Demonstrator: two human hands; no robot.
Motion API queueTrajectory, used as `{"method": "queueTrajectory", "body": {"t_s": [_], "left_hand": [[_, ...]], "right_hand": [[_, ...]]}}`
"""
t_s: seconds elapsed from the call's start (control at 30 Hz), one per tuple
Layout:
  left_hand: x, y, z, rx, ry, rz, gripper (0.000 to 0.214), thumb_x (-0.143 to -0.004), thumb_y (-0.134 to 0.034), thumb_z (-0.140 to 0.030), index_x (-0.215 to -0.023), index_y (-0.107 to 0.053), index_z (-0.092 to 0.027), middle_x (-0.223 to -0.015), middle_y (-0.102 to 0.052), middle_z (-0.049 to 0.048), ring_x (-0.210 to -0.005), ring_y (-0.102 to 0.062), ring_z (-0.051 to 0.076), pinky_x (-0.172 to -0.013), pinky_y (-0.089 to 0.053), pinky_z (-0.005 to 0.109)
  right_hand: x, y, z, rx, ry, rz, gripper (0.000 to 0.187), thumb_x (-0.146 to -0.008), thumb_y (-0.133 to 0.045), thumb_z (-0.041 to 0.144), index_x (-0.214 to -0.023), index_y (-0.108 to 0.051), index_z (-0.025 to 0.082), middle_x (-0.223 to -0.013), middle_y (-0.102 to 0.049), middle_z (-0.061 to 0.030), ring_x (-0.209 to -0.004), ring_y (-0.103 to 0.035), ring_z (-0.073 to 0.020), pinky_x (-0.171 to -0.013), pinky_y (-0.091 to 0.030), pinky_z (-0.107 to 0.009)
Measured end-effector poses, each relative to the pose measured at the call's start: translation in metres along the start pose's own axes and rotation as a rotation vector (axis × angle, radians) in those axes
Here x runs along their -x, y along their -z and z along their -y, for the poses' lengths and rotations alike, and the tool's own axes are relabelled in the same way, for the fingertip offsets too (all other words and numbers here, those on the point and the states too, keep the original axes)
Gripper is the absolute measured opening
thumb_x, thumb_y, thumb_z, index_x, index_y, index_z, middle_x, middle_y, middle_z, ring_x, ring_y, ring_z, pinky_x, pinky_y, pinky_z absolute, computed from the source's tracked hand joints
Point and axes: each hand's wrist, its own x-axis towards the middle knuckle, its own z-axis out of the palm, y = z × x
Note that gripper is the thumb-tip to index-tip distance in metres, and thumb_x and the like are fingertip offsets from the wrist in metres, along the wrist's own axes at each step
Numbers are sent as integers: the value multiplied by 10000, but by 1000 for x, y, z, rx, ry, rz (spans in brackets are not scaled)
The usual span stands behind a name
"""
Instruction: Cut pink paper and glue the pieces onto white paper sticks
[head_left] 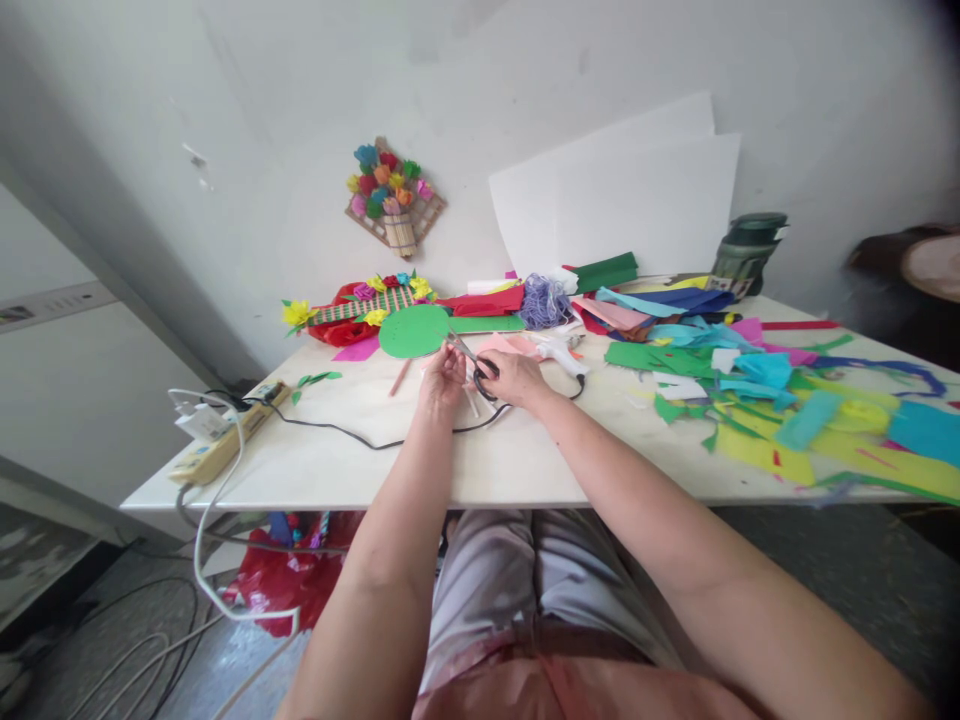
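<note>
My right hand (pixel 514 378) is closed round the black handles of a pair of scissors (pixel 471 362), whose blades point up and left toward a green paper disc (pixel 413 330). My left hand (pixel 444 376) sits just left of the blades with its fingers curled in a pinch; what it holds is too small to make out. Both hands rest over the white table (pixel 337 465). A pink strip (pixel 400 377) lies left of my left hand.
A power strip (pixel 221 440) with white and black cables sits at the table's left edge. A white glue gun (pixel 559 352), purple yarn (pixel 544 300) and heaps of coloured paper scraps (pixel 750 385) lie to the right. Paper flower crafts (pixel 360 305) and white sheets (pixel 622 205) stand by the wall.
</note>
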Motion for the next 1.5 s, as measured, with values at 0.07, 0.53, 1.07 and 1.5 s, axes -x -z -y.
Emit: {"method": "queueTrajectory", "body": {"t_s": [0.07,0.53,1.07,1.5], "left_hand": [[1,-1,0,0,-4,-8,141,-831,-504,-109,-715,-583,-95,-604,-624,11,-537,-604,57,-595,-501,144],[3,-4,1,-37,-2,-44,113,-813,-543,-122,-714,-596,-106,-611,-622,3,-543,-602,52,-593,-495,138],[0,-1,1,-12,-14,-30,115,-828,-513,-110,-751,-598,-100,-624,-627,14,-560,-605,56,-619,-509,151],[0,-1,1,-19,-12,-46,87,-817,-526,-110,-764,-595,-104,-617,-626,14,-552,-607,63,-627,-515,159]], "right_hand": [[0,0,0,1,-1,-3,355,-742,-543,442,-1044,-582,261,-964,-678,-29,-895,-615,-210,-687,-413,-280],[0,0,1,22,4,-13,341,-753,-533,425,-1051,-583,267,-998,-673,-29,-910,-611,-215,-701,-421,-290],[-3,-2,-3,29,15,-7,328,-749,-545,421,-1032,-598,264,-917,-684,-16,-859,-607,-191,-651,-374,-256],[-3,-4,-4,-5,26,-15,242,-771,-517,382,-925,-645,246,-848,-687,-22,-799,-603,-177,-634,-363,-238]]}}
